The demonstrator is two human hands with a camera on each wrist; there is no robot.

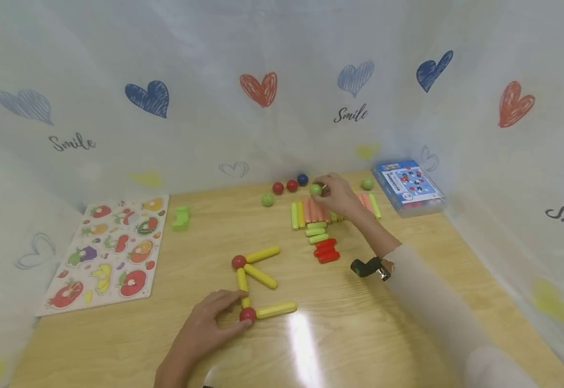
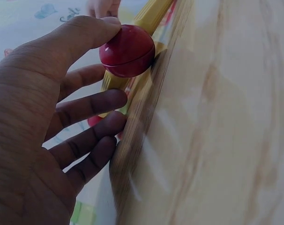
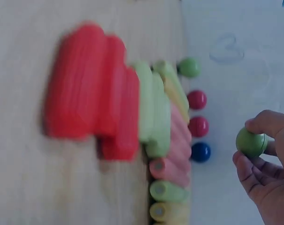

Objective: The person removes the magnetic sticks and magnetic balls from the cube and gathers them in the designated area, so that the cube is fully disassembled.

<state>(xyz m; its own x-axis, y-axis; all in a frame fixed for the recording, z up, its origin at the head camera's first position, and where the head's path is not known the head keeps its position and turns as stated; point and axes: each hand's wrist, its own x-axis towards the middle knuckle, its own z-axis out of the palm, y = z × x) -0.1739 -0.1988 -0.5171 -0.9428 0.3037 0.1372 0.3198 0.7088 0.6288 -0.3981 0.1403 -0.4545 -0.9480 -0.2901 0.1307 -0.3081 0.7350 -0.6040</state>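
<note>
Near the front of the table, my left hand [image 1: 204, 326] holds a shape of yellow sticks joined by red balls. Its thumb presses the nearer red ball [image 2: 127, 51]; the index finger lies along the upright yellow stick [image 1: 242, 285], partly hidden behind the ball in the left wrist view. The farther red ball [image 1: 239, 262] joins two more yellow sticks, and another stick [image 1: 277, 310] points right from the nearer ball. My right hand [image 1: 336, 195] pinches a green ball [image 3: 250, 142] between thumb and fingers, raised above the rows of coloured sticks [image 1: 315, 210].
Red sticks [image 1: 327, 250] and pale green sticks [image 1: 317, 233] lie before the rows. Along the back are loose red balls [image 1: 278, 188], a blue ball [image 1: 302, 179] and green balls [image 1: 267, 200]. A blue box [image 1: 410, 186] stands right; a fruit board [image 1: 107, 253] and green block [image 1: 181, 218] lie left.
</note>
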